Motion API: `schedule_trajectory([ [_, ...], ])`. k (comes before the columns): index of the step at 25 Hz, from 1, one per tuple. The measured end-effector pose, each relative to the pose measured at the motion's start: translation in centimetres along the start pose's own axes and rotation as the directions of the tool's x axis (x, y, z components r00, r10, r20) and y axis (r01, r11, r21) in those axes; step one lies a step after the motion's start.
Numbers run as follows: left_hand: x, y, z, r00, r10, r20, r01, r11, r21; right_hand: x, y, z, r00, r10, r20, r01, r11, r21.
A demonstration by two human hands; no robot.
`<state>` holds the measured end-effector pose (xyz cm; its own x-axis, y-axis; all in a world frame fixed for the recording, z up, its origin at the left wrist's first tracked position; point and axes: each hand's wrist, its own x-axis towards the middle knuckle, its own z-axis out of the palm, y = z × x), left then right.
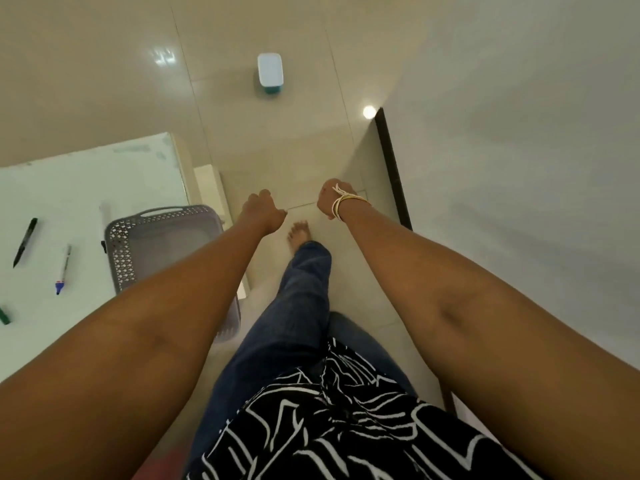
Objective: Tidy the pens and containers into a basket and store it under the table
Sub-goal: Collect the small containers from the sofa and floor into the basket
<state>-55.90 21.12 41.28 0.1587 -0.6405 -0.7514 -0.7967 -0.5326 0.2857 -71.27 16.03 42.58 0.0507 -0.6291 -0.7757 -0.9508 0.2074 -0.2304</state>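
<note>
Nearest, a black-and-white patterned top (332, 420) and blue jeans (294, 306) fill the lower middle, with one bare foot (299, 233) on the pale tiled floor (277, 140). Both forearms reach forward over the floor. The left hand (261, 209) has its fingers (265, 195) curled into a loose fist with nothing in it, and it touches nothing. The right hand (327, 202), with white and yellow bands (341, 202) round the wrist, also looks curled and empty, though its fingers turn away from the camera and are partly hidden.

To the left, a grey perforated basket (138, 244) sits at the right edge of the white worktop (86, 174), partly covered by the left forearm; its visible inside holds nothing. Further left on the worktop lie a black pen (25, 242), a blue-capped marker (63, 270) and, at the frame's edge, the end of a green pen (5, 316), all apart from the basket.

Far off, a white-lidded teal container (270, 75) stands alone on the floor. A dark door frame (393, 171) runs along the white wall (519, 133) on the right.
</note>
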Motion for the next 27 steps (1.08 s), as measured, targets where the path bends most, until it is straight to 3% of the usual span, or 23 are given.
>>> schedule_trajectory([
  [12, 14.5, 6.8, -13.3, 0.956, -0.293, -0.013, 0.272, 0.903, -0.334, 17.9, -11.6, -16.2, 0.971, -0.156, 0.179, 0.184, 0.971, -0.152],
  [17, 22.8, 11.1, -15.6, 0.941, -0.338, -0.006, 0.294, 0.83, -0.475, 26.5, -14.6, -20.4, 0.957, -0.187, 0.224, 0.233, 0.951, -0.203],
  [22, 34.8, 12.5, -15.7, 0.948, -0.317, -0.031, 0.249, 0.8, -0.546, 37.4, -16.4, -19.0, 0.957, -0.143, 0.251, 0.188, 0.968, -0.165],
  [27, 50.4, 7.9, -10.5, 0.933, -0.359, -0.011, 0.304, 0.804, -0.512, 53.0, -16.9, -12.2, 0.977, -0.109, 0.182, 0.128, 0.988, -0.092],
])
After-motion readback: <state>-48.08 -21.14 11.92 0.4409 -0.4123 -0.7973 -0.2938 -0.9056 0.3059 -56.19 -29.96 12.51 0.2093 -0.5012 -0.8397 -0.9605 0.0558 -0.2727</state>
